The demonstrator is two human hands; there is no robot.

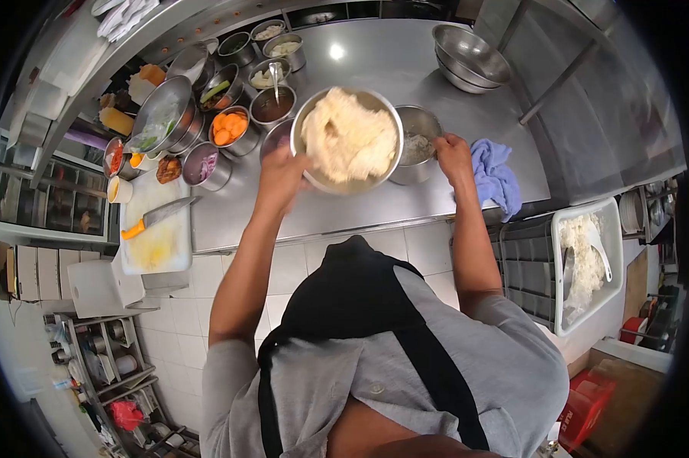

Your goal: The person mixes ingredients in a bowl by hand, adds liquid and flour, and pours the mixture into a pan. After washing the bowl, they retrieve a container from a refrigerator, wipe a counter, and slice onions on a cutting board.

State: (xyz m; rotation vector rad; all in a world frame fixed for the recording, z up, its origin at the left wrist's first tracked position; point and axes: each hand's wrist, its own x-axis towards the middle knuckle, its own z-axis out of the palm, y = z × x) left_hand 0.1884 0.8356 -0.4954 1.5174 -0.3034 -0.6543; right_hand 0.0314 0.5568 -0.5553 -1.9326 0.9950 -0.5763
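Note:
My left hand (pixel 282 180) grips the near left rim of a steel bowl (pixel 388 172), held up above the counter. A pale yellow, lumpy mass (pixel 350 136), like dough or mash, fills much of it. My right hand (pixel 454 159) is closed on the right rim of a steel pot (pixel 419 177) standing on the counter. Some greyish residue (pixel 417 149) lies in that pot. Just right of my right hand lies a crumpled blue cloth (pixel 495 177). Behind the raised bowl, a container of something purple is partly hidden.
Several steel containers stand on the left, with sliced carrots (pixel 230 128), chopped onion (pixel 201 165) and brown sauce (pixel 272 105). A yellow-handled knife (pixel 157 217) lies on a white cutting board (pixel 178 252). Stacked steel bowls (pixel 472 57) sit at the back right. A white tub (pixel 615 278) stands lower right.

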